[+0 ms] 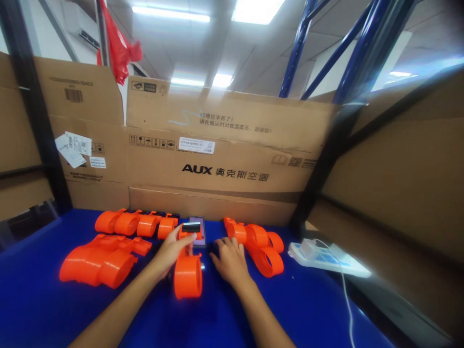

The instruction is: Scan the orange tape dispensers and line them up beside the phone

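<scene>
My left hand (174, 250) is closed on an orange tape dispenser (188, 278), its wide ring hanging toward me. At its upper end sits a black piece with a pale toothed strip, and my thumb presses beside it. My right hand (229, 258) rests low on the blue table to the right, fingers curled downward. A dark patch shows between its thumb and forefinger; what it holds there, if anything, I cannot make out. Behind the held dispenser lies a phone (203, 234), partly covered by my left hand and the dispenser.
Several orange dispensers with dark parts (147, 224) line the back left. More orange pieces lie stacked at the left (97, 261) and at the right (266, 251). A white power strip (329, 258) with a cable sits at the right edge. Cardboard walls (217, 198) enclose the blue table (145, 319).
</scene>
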Action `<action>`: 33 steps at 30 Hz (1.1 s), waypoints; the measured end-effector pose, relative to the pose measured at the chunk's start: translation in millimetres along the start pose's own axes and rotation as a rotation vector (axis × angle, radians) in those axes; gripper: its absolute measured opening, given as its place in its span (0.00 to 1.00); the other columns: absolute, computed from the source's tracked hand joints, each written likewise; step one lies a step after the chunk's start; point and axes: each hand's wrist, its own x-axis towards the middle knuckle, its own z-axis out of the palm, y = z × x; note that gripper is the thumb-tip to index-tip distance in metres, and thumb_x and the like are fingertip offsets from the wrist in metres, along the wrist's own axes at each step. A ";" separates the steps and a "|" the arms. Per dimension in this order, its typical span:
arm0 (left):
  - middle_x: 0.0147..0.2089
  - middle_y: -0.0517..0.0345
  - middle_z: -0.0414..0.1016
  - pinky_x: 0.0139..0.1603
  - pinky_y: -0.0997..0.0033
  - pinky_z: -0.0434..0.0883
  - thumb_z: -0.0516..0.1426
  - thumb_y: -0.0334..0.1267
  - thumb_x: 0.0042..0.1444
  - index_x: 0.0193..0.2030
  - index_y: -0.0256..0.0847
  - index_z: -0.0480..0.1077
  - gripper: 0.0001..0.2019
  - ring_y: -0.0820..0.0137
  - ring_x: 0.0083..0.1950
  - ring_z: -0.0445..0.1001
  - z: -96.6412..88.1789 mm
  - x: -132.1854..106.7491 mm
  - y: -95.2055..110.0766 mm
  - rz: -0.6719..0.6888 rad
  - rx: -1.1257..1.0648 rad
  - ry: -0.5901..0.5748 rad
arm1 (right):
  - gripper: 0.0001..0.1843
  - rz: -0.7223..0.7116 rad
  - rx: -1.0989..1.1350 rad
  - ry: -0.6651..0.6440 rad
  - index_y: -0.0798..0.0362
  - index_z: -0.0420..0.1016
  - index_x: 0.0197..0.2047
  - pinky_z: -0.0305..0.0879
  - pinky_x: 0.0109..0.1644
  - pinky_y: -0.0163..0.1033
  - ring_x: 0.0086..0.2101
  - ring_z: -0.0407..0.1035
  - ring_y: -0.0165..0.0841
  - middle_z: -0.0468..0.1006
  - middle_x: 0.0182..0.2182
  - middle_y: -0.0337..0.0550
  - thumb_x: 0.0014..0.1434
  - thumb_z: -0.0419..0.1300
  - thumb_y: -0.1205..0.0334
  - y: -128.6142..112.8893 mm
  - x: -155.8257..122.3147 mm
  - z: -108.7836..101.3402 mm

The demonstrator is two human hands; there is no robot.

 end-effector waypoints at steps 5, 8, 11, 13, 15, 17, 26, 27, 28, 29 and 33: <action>0.26 0.63 0.72 0.26 0.75 0.69 0.69 0.45 0.49 0.39 0.40 0.70 0.17 0.75 0.23 0.70 0.5 -1.4 1.1 -0.009 0.009 -0.012 | 0.11 0.011 0.012 -0.040 0.52 0.79 0.43 0.56 0.48 0.47 0.47 0.66 0.47 0.76 0.45 0.54 0.62 0.59 0.57 -1.1 0.2 0.6; 0.27 0.62 0.72 0.27 0.75 0.69 0.68 0.46 0.49 0.38 0.39 0.70 0.16 0.75 0.23 0.70 0.8 -2.0 1.8 0.000 0.023 -0.023 | 0.10 0.038 0.063 -0.031 0.53 0.78 0.42 0.57 0.48 0.47 0.46 0.66 0.46 0.77 0.44 0.53 0.59 0.62 0.58 -2.9 -0.3 -2.1; 0.27 0.63 0.72 0.27 0.75 0.69 0.68 0.46 0.50 0.38 0.39 0.70 0.16 0.75 0.24 0.70 0.3 -2.4 1.3 0.006 0.032 -0.033 | 0.09 0.052 0.154 0.013 0.52 0.78 0.42 0.58 0.48 0.45 0.45 0.68 0.45 0.79 0.42 0.50 0.56 0.63 0.63 -2.8 -0.5 -7.8; 0.27 0.63 0.72 0.27 0.75 0.69 0.68 0.45 0.50 0.40 0.40 0.70 0.16 0.74 0.24 0.70 -0.4 -2.5 0.5 0.010 0.031 -0.035 | 0.09 0.023 0.276 0.088 0.52 0.79 0.42 0.60 0.48 0.45 0.43 0.69 0.43 0.80 0.40 0.48 0.57 0.62 0.65 -2.2 -0.6 -12.9; 0.27 0.63 0.71 0.28 0.74 0.70 0.67 0.45 0.51 0.42 0.40 0.70 0.17 0.75 0.24 0.70 -0.9 -2.4 0.2 0.008 0.025 -0.031 | 0.09 -0.015 0.462 0.211 0.51 0.80 0.43 0.63 0.48 0.44 0.41 0.71 0.41 0.81 0.39 0.47 0.61 0.60 0.63 -2.8 -0.7 -18.4; 0.27 0.63 0.71 0.28 0.74 0.70 0.67 0.45 0.51 0.43 0.39 0.70 0.18 0.75 0.24 0.70 -0.7 -2.5 0.8 0.005 0.025 -0.031 | 0.11 -0.041 0.655 0.328 0.52 0.81 0.43 0.66 0.44 0.42 0.38 0.73 0.40 0.81 0.36 0.47 0.63 0.60 0.58 -5.7 -1.3 -23.1; 0.27 0.64 0.71 0.27 0.74 0.70 0.67 0.46 0.52 0.45 0.39 0.70 0.19 0.75 0.23 0.71 1.7 -3.6 0.5 0.029 0.076 -0.057 | 0.18 -0.165 0.916 0.497 0.48 0.76 0.58 0.70 0.52 0.46 0.45 0.75 0.39 0.82 0.47 0.48 0.66 0.58 0.60 -29.3 -7.8 -25.4; 0.27 0.64 0.71 0.27 0.74 0.70 0.67 0.46 0.52 0.45 0.39 0.70 0.18 0.75 0.23 0.71 1.8 -3.8 0.0 0.028 0.077 -0.061 | 0.18 -0.173 0.904 0.507 0.48 0.76 0.58 0.70 0.51 0.46 0.45 0.75 0.39 0.82 0.47 0.48 0.66 0.58 0.61 -31.0 -8.4 -24.6; 0.27 0.64 0.71 0.27 0.74 0.70 0.67 0.46 0.52 0.44 0.39 0.70 0.18 0.75 0.23 0.71 2.2 -4.1 -0.1 0.026 0.075 -0.065 | 0.18 -0.182 0.892 0.512 0.47 0.76 0.58 0.71 0.50 0.46 0.44 0.75 0.39 0.82 0.46 0.48 0.66 0.58 0.61 -32.4 -9.1 -23.8; 0.27 0.64 0.71 0.27 0.74 0.70 0.66 0.46 0.52 0.44 0.39 0.70 0.18 0.75 0.23 0.71 2.7 -4.5 0.0 0.026 0.070 -0.066 | 0.18 -0.190 0.881 0.511 0.47 0.76 0.58 0.72 0.48 0.45 0.42 0.75 0.39 0.83 0.45 0.48 0.66 0.58 0.61 -33.7 -9.6 -22.9; 0.26 0.64 0.71 0.26 0.75 0.70 0.66 0.45 0.53 0.42 0.39 0.70 0.16 0.75 0.23 0.70 5.8 -6.1 2.4 0.041 0.055 -0.061 | 0.18 -0.188 0.837 0.518 0.49 0.76 0.58 0.72 0.43 0.43 0.37 0.74 0.37 0.82 0.36 0.46 0.66 0.58 0.62 -37.3 -11.6 -18.9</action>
